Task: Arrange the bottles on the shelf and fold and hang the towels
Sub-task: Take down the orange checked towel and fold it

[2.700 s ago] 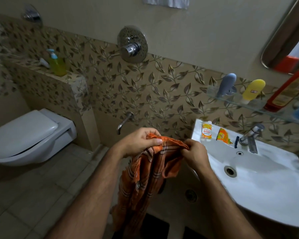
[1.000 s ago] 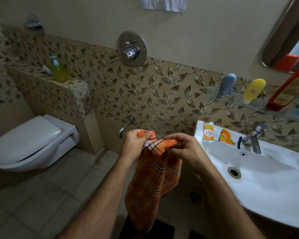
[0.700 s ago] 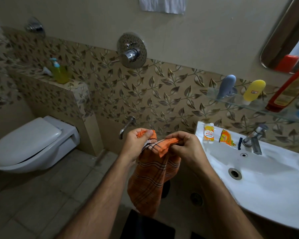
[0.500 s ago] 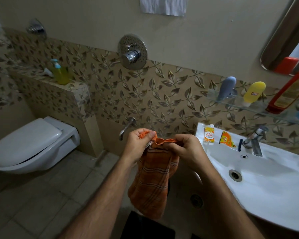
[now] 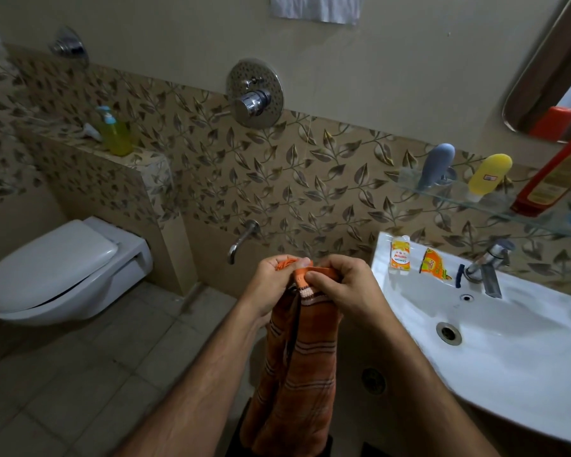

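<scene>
Hanging in front of the white sink [image 5: 495, 351], the orange striped towel [image 5: 297, 374] is pinched at its top edge by the left hand [image 5: 274, 282] and right hand [image 5: 340, 285], fingers curled and nearly touching. Behind, a glass shelf [image 5: 495, 206] carries a grey bottle [image 5: 437, 166], a yellow bottle [image 5: 488, 176] and a red bottle [image 5: 557, 179], apparently leaning.

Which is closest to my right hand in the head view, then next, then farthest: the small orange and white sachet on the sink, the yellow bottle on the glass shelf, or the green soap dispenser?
From the right hand:
1. Orange and white sachet, on the sink rim, just right.
2. Yellow bottle, upper right, on the shelf.
3. Green soap dispenser, far left ledge.
</scene>
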### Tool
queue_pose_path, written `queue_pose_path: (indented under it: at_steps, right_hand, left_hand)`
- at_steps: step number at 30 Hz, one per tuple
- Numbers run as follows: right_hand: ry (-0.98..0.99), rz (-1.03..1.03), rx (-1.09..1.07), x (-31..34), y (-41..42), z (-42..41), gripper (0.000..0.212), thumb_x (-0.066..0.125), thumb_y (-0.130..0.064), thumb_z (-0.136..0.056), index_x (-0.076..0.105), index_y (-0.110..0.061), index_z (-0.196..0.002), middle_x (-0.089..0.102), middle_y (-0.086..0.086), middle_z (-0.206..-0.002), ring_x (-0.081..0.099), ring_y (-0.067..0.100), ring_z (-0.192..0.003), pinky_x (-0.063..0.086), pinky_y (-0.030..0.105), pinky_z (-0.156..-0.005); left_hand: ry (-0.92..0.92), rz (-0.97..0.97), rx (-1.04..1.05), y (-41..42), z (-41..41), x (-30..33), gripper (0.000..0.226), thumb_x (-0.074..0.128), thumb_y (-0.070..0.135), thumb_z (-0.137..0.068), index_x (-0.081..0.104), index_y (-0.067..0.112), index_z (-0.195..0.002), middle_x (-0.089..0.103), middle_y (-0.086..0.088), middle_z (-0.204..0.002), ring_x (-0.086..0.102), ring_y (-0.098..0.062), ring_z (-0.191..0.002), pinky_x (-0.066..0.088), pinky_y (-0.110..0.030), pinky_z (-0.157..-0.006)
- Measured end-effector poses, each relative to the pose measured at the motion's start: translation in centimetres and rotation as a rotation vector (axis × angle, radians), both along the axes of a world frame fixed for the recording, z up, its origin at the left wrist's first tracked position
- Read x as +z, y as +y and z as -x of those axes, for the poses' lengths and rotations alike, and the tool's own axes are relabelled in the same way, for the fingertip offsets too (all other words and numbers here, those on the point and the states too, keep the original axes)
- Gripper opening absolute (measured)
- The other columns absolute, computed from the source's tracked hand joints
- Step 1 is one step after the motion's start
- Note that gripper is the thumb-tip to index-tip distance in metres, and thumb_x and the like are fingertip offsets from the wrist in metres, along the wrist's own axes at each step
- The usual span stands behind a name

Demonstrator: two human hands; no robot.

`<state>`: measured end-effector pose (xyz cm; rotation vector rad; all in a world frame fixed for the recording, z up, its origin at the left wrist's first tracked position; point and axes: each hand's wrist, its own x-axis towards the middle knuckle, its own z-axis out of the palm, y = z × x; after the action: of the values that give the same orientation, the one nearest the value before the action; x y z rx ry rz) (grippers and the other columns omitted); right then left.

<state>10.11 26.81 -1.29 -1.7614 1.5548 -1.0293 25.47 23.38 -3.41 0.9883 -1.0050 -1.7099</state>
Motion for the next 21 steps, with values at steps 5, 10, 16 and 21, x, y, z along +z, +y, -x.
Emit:
queue_pose_path:
  at_steps: [5, 10, 16, 21]
  right_hand:
    - [0.037, 0.100, -0.110, -1.3, 0.1, -0.5, 0.024, 0.073, -0.035, -0.085, 0.057, -0.031, -0.068, 0.059, -0.010, -0.063, 0.056, 0.004, -0.060, 0.042, 0.018, -0.053]
    - [0.164, 0.162, -0.169, -1.5, 0.9, -1.3, 0.021, 0.067, -0.038, -0.089, 0.054, -0.033, -0.073, 0.056, -0.012, -0.065, 0.056, 0.004, -0.065, 0.040, 0.013, -0.052]
    - [0.215, 0.167, -0.172, -1.3, 1.2, -2.0, 0.017, 0.068, -0.035, -0.089, 0.057, -0.027, -0.079, 0.058, -0.013, -0.068, 0.058, 0.001, -0.064, 0.039, 0.011, -0.053]
    - [0.166, 0.165, -0.147, -1.6, 1.3, -2.6, 0.018, 0.069, -0.032, -0.089, 0.059, -0.021, -0.079, 0.058, -0.013, -0.068, 0.058, 0.001, -0.063, 0.042, 0.011, -0.052]
  left_hand:
    - [0.073, -0.055, 0.013, 0.7, 0.3, -0.1, 0.014, 0.066, 0.014, -0.088, 0.069, 0.007, -0.077, 0.066, -0.009, -0.070, 0.065, -0.018, -0.066, 0.055, -0.027, -0.062]
    - [0.106, -0.134, -0.027, 1.1, 0.1, 0.0, 0.017, 0.068, 0.019, -0.084, 0.069, 0.012, -0.069, 0.068, -0.007, -0.066, 0.066, -0.017, -0.061, 0.054, -0.026, -0.057]
    - [0.119, -0.119, -0.092, 1.3, -1.0, 0.2, 0.025, 0.058, 0.022, -0.094, 0.071, 0.009, -0.076, 0.071, -0.009, -0.072, 0.069, -0.017, -0.067, 0.055, -0.026, -0.060]
    - [-0.029, -0.034, -0.039, 1.3, -1.7, 0.0, 0.031, 0.057, 0.029, -0.096, 0.069, 0.008, -0.077, 0.070, -0.010, -0.073, 0.067, -0.020, -0.069, 0.055, -0.028, -0.062]
